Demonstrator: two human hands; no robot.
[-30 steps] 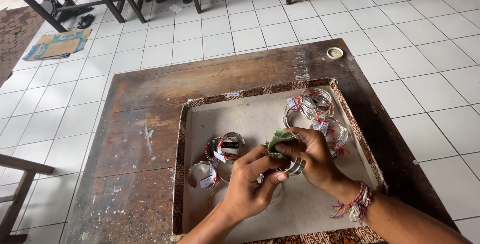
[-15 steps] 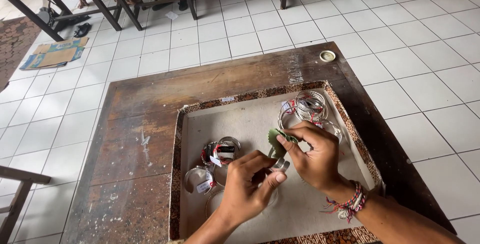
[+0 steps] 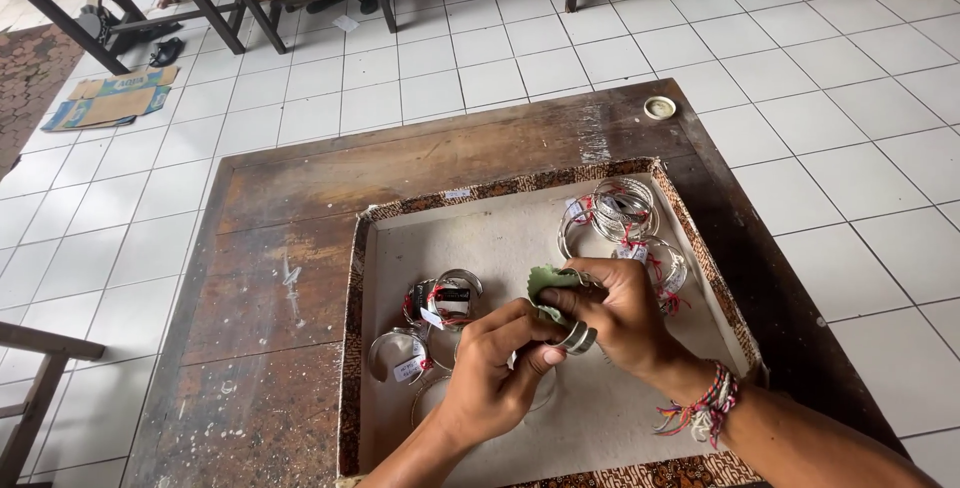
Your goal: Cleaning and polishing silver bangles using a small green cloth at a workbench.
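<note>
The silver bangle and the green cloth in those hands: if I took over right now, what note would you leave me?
Left hand: grips the silver bangle with thumb and fingers.
Right hand: presses a small green cloth against that bangle.
Both work over the shallow tray on the wooden table.
Loose tagged bangles lie to the left in the tray; a bundle of bangles sits at its far right corner.
Done: cannot tell which bangles are rubbed already.
Left: likely the bangle in hand, perhaps others.
</note>
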